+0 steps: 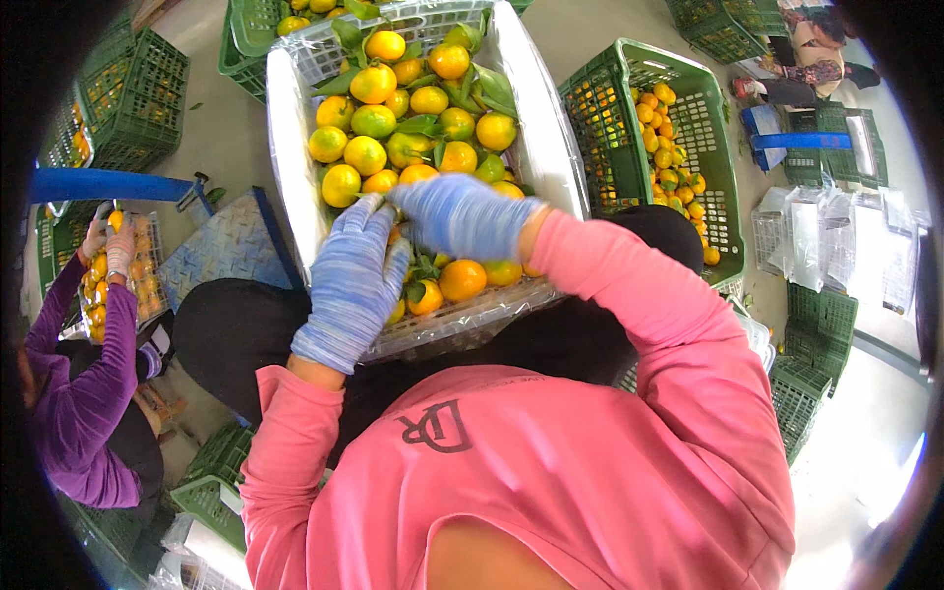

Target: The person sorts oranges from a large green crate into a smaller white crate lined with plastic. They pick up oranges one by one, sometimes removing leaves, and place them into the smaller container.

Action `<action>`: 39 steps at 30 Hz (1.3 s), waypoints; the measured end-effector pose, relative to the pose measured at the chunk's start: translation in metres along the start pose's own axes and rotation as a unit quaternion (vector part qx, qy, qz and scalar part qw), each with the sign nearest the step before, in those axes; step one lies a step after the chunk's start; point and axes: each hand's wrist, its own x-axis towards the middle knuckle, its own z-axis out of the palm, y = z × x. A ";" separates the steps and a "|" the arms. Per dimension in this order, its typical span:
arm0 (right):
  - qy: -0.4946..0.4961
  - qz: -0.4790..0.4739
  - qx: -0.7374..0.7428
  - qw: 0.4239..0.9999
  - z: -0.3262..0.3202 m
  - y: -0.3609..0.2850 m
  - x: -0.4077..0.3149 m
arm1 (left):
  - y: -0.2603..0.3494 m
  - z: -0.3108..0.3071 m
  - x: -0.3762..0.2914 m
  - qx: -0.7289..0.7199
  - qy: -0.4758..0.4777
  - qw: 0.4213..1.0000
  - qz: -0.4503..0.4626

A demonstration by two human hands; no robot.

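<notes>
A plastic crate lined with white sheets and clear film [542,140] stands before me, full of yellow-orange and greenish tangerines [373,83] with leaves. My left hand [350,284], in a blue-and-white knit glove, rests over the fruit on the crate's left side, thumb apart from the fingers. My right hand [468,217], gloved alike and blurred, reaches across the middle with its fingertips close to my left fingers. A bit of orange fruit shows between the hands, but whether either hand grips it is hidden. Below my hands lie an orange tangerine [462,280] and some leaves.
To the right stands a green plastic crate [623,55] partly filled with tangerines. Another green crate [240,44] is behind mine. A blue metal platform [228,240] lies at left, near a co-worker in purple sleeves [96,413] holding fruit. Lined crates [841,236] stand far right.
</notes>
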 end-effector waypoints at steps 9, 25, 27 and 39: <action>0.125 0.015 0.099 0.987 -0.060 0.091 -0.013 | -0.004 -0.003 0.024 0.036 -0.150 0.988 0.003; 0.009 0.118 -0.094 0.988 -0.028 0.063 0.002 | 0.034 0.052 0.059 0.169 -0.173 0.968 0.068; 0.044 0.121 -0.043 0.991 -0.036 0.063 -0.009 | 0.020 0.048 0.047 0.097 -0.111 0.983 0.106; -0.032 0.057 -0.190 0.980 -0.018 0.040 -0.040 | 0.025 0.039 0.017 -0.046 0.090 0.993 0.057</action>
